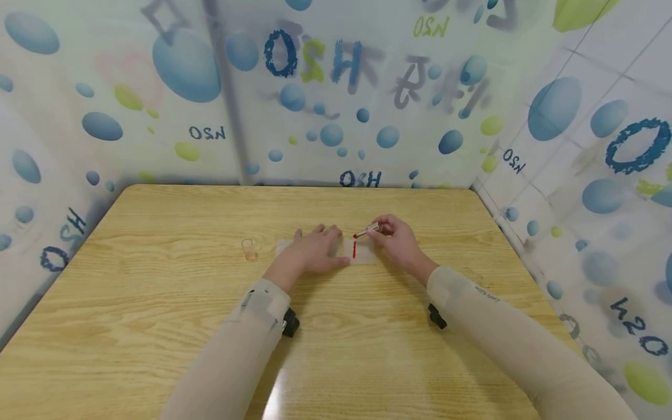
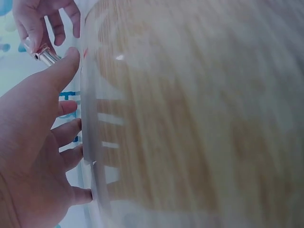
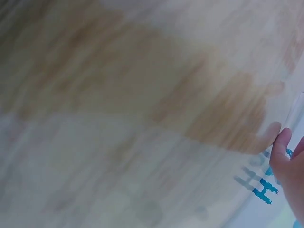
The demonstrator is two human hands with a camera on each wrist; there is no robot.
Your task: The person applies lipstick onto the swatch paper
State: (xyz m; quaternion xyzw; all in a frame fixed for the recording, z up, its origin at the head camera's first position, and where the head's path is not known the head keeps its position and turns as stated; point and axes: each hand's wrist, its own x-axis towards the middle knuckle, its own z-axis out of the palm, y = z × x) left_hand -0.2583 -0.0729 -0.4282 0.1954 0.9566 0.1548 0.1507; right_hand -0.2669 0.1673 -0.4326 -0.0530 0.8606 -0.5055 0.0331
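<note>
My right hand [image 1: 397, 242] pinches a lipstick [image 1: 367, 229] between thumb and fingers. Its red tip points left, just past the top end of a red stroke [image 1: 354, 249]. That stroke lies on a thin whitish sheet [image 1: 368, 258], partly hidden beneath my left hand [image 1: 315, 251]. The left fingers are spread and press on the sheet, the thumb beside the stroke. In the left wrist view, the lipstick's shiny silvery tube [image 2: 46, 57] shows beyond the left thumb. A small clear cap-like piece [image 1: 249, 249] rests on the table, left of the sheet.
The glossy wood-grain table [image 1: 173, 303] reflects the hands. Curtain-like walls [image 1: 336, 105] printed with blue and green ovals stand along its back and sides. Black wrist devices [image 1: 290, 322] sit below both sleeves.
</note>
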